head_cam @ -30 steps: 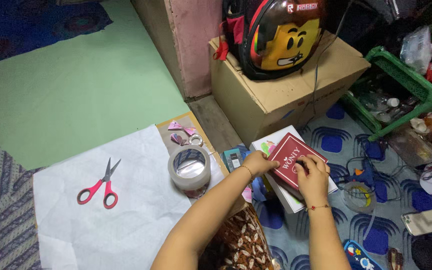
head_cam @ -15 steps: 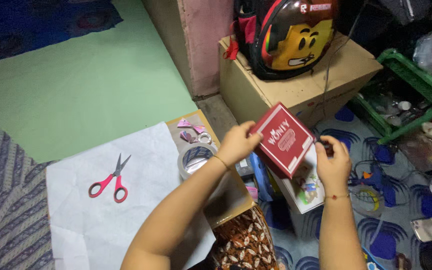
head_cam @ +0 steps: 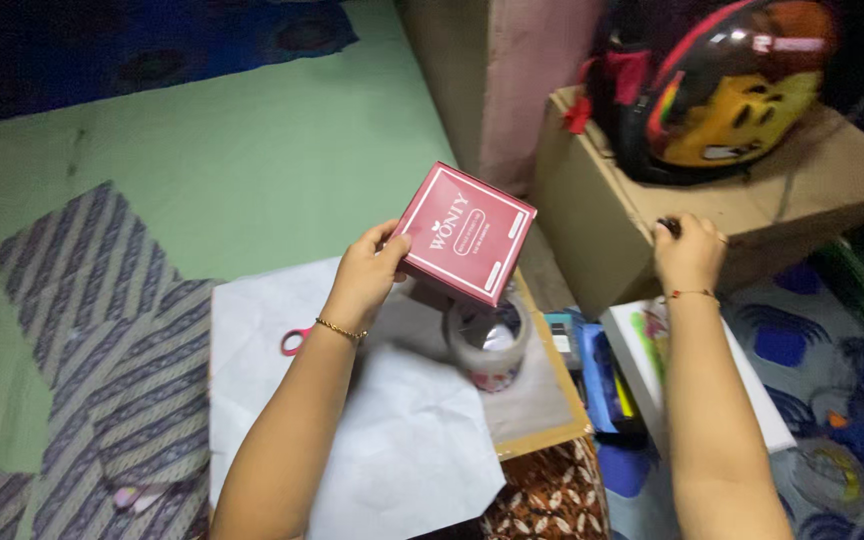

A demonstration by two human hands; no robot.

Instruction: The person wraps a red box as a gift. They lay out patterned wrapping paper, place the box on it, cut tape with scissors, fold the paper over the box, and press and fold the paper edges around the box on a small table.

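Note:
My left hand [head_cam: 367, 272] grips a flat red box [head_cam: 464, 233] with white print by its left edge and holds it tilted above a roll of clear tape [head_cam: 487, 344]. My right hand [head_cam: 690, 251] is closed around a small dark object against the side of a brown cardboard box [head_cam: 642, 232]; what the object is cannot be made out. The red scissors [head_cam: 294, 341] lie on a white paper sheet [head_cam: 392, 430], mostly hidden behind my left forearm.
A black, yellow and red helmet [head_cam: 722, 90] rests on the cardboard box. A flat cardboard piece [head_cam: 542, 400] lies under the tape. White boxes [head_cam: 752, 390] and small blue items sit at the right. Green mat [head_cam: 202, 170] and striped cloth [head_cam: 92, 330] cover the floor at the left.
My left hand lifted the red box off the white boxes and carried it left over the tape. My right hand let go of it and moved up to the cardboard box.

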